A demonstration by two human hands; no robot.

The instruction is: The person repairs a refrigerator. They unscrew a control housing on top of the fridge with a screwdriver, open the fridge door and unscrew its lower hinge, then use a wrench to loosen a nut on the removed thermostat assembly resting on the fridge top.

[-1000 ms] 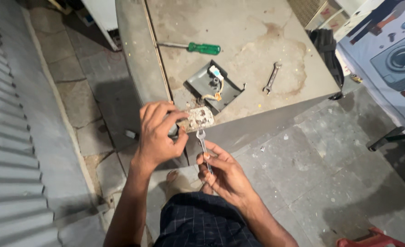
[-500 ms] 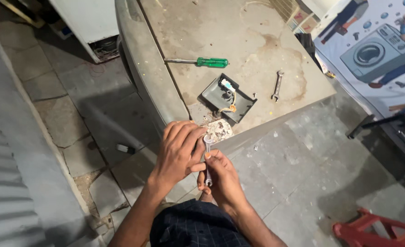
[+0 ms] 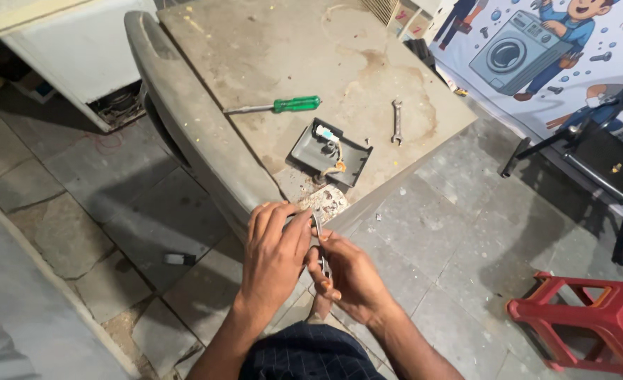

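Note:
My left hand (image 3: 275,255) grips a small dirty white electrical part (image 3: 328,202) at the near edge of a worn grey appliance top (image 3: 290,49). My right hand (image 3: 349,273) holds a small metal spanner (image 3: 319,243) upright against that part. The two hands touch each other below the edge. On the top just beyond them lies a dark grey plastic cover (image 3: 329,152) with a small component and wires inside it.
A green-handled screwdriver (image 3: 276,106) and a second small spanner (image 3: 397,121) lie on the top. A red plastic stool (image 3: 586,324) stands at the lower right on the stone floor. A small dark object (image 3: 179,259) lies on the floor at left. A poster (image 3: 537,49) hangs at upper right.
The view has shifted, so the appliance top sits higher and further right. My hands have drawn closer together around the white part, the spanner still held against it.

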